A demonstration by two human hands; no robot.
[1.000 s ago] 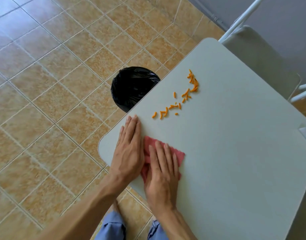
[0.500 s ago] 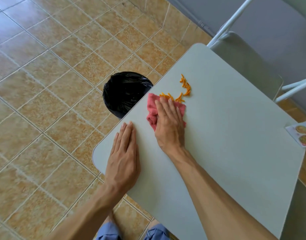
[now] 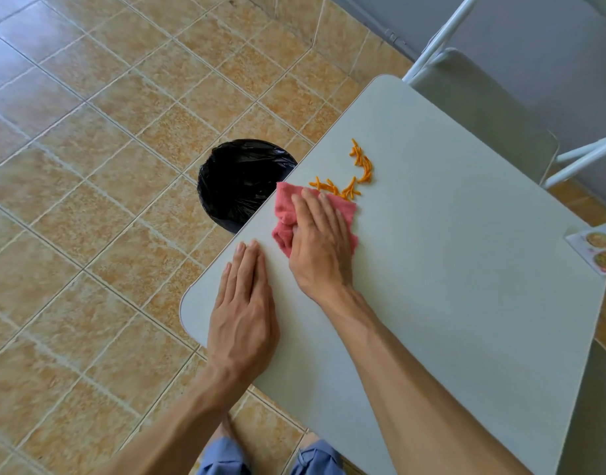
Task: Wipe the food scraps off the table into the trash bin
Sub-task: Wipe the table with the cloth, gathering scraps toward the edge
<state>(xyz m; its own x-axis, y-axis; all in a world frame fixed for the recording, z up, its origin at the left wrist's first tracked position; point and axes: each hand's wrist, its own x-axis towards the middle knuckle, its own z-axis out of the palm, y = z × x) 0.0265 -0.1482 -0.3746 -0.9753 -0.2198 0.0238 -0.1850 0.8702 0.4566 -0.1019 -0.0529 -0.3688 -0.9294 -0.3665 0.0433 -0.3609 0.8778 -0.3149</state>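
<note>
Tan floor tiles [image 3: 89, 200] surrounded a pale grey table [image 3: 449, 269]. The right hand [image 3: 320, 245] pressed flat, fingers nearly straight, on a crumpled pink cloth [image 3: 284, 207] at the table's edge. Orange food scraps [image 3: 349, 180] lay in a curved line touching the cloth's far side, at its 1 o'clock. A black-lined trash bin [image 3: 239, 180] stood on the floor at the cloth's 10 o'clock, partly under the edge. The left hand [image 3: 243, 303], at 7 o'clock from the cloth, rested palm-down on the table with straight fingers, holding nothing.
</note>
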